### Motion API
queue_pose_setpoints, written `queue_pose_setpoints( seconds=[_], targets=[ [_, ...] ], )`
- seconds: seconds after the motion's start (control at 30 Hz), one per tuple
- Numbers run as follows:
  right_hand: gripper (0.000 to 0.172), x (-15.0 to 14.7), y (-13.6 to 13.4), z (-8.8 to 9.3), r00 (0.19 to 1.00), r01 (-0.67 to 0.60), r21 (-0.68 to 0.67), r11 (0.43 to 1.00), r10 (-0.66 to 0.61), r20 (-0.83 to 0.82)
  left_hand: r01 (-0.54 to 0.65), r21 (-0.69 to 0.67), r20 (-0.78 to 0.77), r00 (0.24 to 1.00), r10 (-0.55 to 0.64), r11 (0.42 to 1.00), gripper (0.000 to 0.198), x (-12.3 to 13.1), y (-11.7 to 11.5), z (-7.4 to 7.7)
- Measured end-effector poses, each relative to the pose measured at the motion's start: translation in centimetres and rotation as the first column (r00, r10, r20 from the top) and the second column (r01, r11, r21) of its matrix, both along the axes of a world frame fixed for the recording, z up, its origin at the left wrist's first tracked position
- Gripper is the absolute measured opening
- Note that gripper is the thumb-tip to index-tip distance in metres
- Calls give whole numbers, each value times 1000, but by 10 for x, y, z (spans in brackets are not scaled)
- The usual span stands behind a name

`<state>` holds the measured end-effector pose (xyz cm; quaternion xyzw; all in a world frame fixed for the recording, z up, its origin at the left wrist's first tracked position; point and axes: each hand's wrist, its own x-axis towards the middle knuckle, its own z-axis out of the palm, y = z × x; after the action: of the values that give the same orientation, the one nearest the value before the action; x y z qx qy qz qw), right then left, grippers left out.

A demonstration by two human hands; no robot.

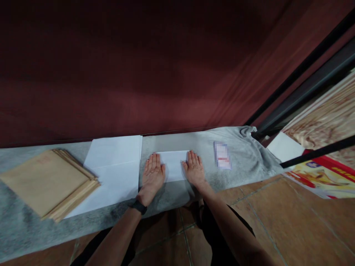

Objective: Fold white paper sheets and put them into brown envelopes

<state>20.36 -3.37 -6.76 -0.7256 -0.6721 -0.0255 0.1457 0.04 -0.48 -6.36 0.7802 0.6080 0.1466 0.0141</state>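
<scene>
Wrinkled grey cloth [246, 162], rectangular white paper [174, 166], hands [154, 175] [195, 170] laid flat

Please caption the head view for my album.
Left hand and right hand, flat at either end of the smaller white sheet.

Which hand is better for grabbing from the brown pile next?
Probably the left hand: it's on the side of the small white paper nearer the brown pile; the right hand is on the other side.

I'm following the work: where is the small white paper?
In the head view, the small white paper lies just below centre on grey cloth, between left hand and right hand.
</scene>
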Motion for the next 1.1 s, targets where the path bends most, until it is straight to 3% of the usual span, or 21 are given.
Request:
queue_pose_setpoints(
  seconds=[0.17,0.23,0.3,0.4,0.47,0.53,0.73,0.9,1.1],
  targets=[
    [62,10,-9,5,996,84,-26,996,-84,-9,-65,-8,5,998,65,998,62,-5,-9,10],
    [59,6,-11,10,995,98,-13,995,-98,-36,-36,18,22,999,35,999,62,1,-17,12],
    [58,-4,-12,16,996,28,-2,1000,-28,-89,92,30,38,995,-93,995,62,12,-28,12],
    [59,-27,-16,19,965,-181,-13,983,175,-198,286,4,37,957,-286,958,64,28,-42,4],
    [59,-39,-21,17,936,-282,-29,959,268,-229,330,-16,21,944,-330,944,65,33,-47,-2],
    [59,-45,-25,12,936,-299,-36,953,286,-207,309,-26,7,951,-308,951,63,32,-49,-7],
    [62,-26,-28,-1,981,-189,33,981,191,-41,192,18,18,981,-192,981,60,15,-44,-8],
    [64,-3,-31,-8,997,-82,45,996,82,1,143,40,43,989,-145,989,61,-3,-42,-6],
    [60,9,-24,4,997,74,35,997,-73,-27,51,58,40,998,-53,997,60,-3,-29,2]
  ],
)
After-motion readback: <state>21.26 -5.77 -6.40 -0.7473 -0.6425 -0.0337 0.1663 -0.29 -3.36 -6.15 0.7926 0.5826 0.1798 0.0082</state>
